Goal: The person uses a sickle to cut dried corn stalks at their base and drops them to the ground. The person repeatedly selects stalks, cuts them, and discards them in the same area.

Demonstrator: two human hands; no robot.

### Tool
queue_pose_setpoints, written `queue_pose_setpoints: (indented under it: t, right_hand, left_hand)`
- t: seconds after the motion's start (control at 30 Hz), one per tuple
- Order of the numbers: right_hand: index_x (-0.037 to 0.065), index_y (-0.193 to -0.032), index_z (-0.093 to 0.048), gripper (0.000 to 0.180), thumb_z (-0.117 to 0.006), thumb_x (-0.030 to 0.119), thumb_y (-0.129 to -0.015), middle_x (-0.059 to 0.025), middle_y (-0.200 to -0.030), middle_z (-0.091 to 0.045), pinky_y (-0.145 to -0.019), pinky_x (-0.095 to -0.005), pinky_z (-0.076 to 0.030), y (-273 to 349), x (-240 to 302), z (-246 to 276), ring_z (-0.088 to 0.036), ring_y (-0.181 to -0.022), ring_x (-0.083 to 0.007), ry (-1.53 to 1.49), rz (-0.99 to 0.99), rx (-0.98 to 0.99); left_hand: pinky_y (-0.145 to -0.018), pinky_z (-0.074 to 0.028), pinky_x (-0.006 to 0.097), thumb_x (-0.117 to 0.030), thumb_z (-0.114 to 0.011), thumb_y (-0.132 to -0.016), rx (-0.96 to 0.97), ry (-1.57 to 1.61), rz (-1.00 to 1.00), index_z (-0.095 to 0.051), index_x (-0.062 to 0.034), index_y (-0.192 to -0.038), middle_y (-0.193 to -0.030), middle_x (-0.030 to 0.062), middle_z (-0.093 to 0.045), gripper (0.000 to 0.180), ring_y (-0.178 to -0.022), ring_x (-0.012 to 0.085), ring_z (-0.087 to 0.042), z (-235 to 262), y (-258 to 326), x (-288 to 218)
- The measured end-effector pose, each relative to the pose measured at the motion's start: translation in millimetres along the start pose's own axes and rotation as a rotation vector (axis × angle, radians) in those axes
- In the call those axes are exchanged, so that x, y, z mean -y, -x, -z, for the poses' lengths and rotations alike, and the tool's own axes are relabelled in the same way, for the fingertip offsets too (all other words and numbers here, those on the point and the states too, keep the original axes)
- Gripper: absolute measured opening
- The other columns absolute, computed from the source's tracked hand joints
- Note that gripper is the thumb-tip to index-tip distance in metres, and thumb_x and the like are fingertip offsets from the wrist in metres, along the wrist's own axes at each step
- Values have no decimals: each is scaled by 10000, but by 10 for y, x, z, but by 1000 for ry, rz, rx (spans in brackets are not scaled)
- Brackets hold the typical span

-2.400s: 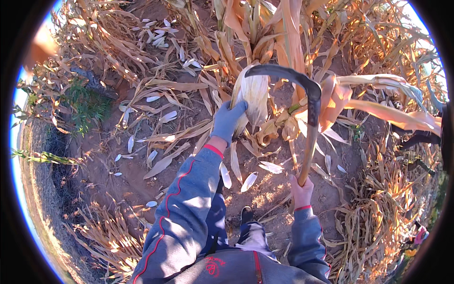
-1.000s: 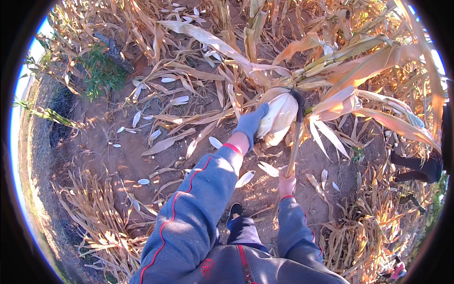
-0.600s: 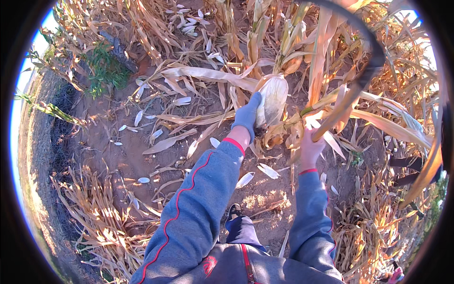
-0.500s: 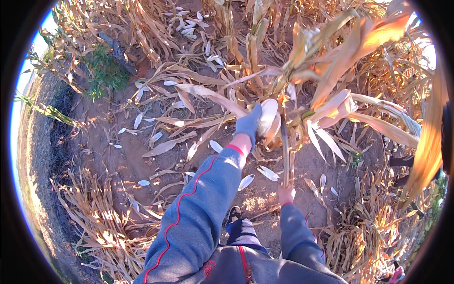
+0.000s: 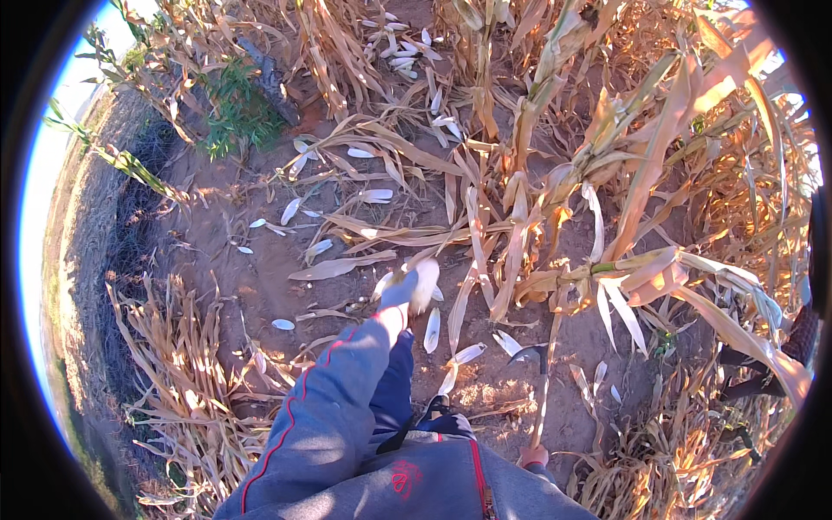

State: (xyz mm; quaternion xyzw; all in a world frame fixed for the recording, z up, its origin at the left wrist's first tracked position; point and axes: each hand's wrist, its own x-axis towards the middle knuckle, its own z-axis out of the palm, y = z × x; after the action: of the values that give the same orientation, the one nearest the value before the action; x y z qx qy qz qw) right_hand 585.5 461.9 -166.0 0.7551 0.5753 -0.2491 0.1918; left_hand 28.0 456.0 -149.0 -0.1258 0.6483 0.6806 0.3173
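Note:
My left hand (image 5: pixel 399 292), in a grey glove, is closed on a pale corn ear (image 5: pixel 424 284) that is smeared by motion. It is over the bare soil, left of the standing stalks. Low in the view, my right hand (image 5: pixel 535 456) grips the long thin handle of a sickle (image 5: pixel 526 352), whose dark curved blade points left. Behind the sickle's head leans a dry corn stalk (image 5: pixel 555 286) with torn husks and hanging leaves.
Pale ears and husks lie scattered, with a heap of white ears (image 5: pixel 403 59) farther off. Dry stalks (image 5: pixel 728 165) crowd the right, near a person's dark-clothed legs (image 5: pixel 754 368). Cut stalks (image 5: pixel 186 381) lie left, below a green bush (image 5: pixel 243 108).
My left hand has moved from the stalk down and left with the corn ear. My right hand has drawn back toward me, and the sickle's blade now shows apart from the leaves.

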Motion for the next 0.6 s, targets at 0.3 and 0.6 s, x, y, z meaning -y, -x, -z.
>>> queue_pose_setpoints:
  t: [0.3,0.6]
  right_hand:
    - [6,-798,-625,397,-742,350,-637,-197,-753,-633,-659,-409,-494,281,2611,576,-640,-734,-316,-64,312,-18]
    - [41,-750,-580,289,-686,283,-633,-196,-699,-610,-622,-450,-481,384,4212,1474,-608,-692,-380,-32,497,-85]
  left_hand:
    - [-743,-482,302,-277,-562,-891,396,53,-562,-558,-39,-1142,-974,92,-615,345,-853,187,-605,-430,-1165,-4300]
    - [-935,-403,325,-409,-480,-905,636,-1161,-341,-389,-62,-1315,-1227,153,-478,544,-1127,294,-507,2070,-598,-2191]
